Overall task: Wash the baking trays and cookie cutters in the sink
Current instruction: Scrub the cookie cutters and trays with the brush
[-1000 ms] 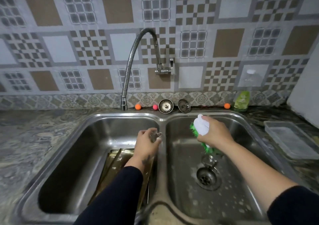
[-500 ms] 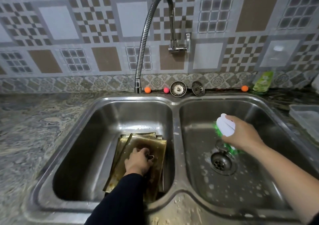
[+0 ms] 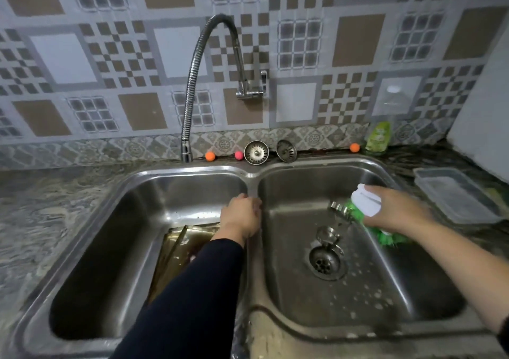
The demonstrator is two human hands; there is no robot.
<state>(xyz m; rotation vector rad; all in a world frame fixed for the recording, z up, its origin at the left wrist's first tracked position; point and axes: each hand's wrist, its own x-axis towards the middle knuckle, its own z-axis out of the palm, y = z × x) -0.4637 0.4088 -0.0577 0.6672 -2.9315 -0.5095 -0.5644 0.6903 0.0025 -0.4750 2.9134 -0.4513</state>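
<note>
Baking trays [image 3: 190, 241], brownish-gold and stacked in left basin; right hand [image 3: 396, 209] fingers curled round green brush [image 3: 358, 207]; left-hand finger state unclear.

2 hands: left [image 3: 241, 216], right [image 3: 396, 209]. Sink [image 3: 252, 178] w/ 2 basins; 1 tap [image 3: 192, 88]; 2 strainers [image 3: 256, 152] [image 3: 286, 151] on the counter [image 3: 41, 207]; 3 small balls, 2 orange [image 3: 210, 156] [image 3: 354, 147] + 1 pink [image 3: 238, 155]. 1 brush [image 3: 366, 200], 2 cutters visible [image 3: 340, 208] [image 3: 327, 234], approx. 2–3 stacked trays [image 3: 181, 244] (exact no. unclear), 1 soap bottle [image 3: 379, 136], 1 clear tub [image 3: 457, 196].
</note>
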